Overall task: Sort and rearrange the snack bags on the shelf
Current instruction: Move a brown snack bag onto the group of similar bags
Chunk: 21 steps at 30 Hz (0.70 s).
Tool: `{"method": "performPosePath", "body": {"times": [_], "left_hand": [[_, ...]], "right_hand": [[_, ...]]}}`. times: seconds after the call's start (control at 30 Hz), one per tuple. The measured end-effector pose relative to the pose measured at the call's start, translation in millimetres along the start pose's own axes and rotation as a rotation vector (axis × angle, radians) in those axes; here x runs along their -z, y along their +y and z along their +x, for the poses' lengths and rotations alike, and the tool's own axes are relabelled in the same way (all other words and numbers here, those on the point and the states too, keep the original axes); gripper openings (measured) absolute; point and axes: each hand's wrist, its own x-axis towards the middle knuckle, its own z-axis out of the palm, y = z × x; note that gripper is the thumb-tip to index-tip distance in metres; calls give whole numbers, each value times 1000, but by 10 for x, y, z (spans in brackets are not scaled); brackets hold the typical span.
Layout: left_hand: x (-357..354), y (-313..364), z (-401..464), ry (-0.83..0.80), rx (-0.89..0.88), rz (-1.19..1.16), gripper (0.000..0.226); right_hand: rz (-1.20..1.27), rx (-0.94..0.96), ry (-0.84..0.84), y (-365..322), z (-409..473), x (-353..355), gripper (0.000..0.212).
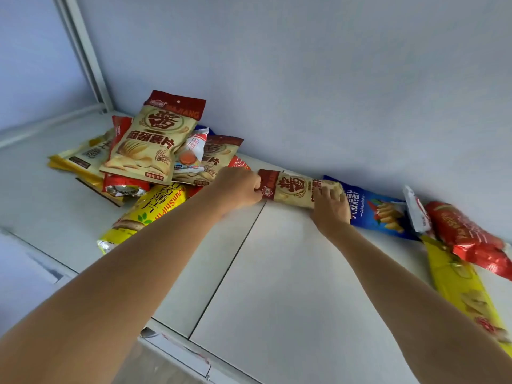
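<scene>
Held between both hands: a beige potato chip bag [295, 189] with a dark red top, lying on its side on the white shelf [277, 273] against the back wall [332, 79]. Left hand [239, 189] closed on the bag's red sealed end; right hand [331, 207] pressed over the other end, fingers curled on it. Left of that bag, heaped: a matching beige bag [151, 142] on top, a yellow bag [144, 214] in front. Right of it, touching: a blue bag [379, 212], then a red bag [468, 239] and a long yellow bag [465, 289].
</scene>
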Motion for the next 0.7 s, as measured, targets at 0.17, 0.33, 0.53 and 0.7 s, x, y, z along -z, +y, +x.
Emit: {"method": "performPosePath", "body": {"times": [0.17,0.33,0.53,0.7], "left_hand": [[-36,-77,-112,-34,86,-80,28],[1,-14,-218,-82,173,-342,30],[161,183,-272,-100,151,-477,31],[418,379,-393,-107,142,-677,44]], "right_hand": [[-16,23,61,46,-81,22,46],[25,-20,166,264,-316,200,40],[564,-347,215,397,-597,599,25],[1351,-569,156,265,-999,978,28]]}}
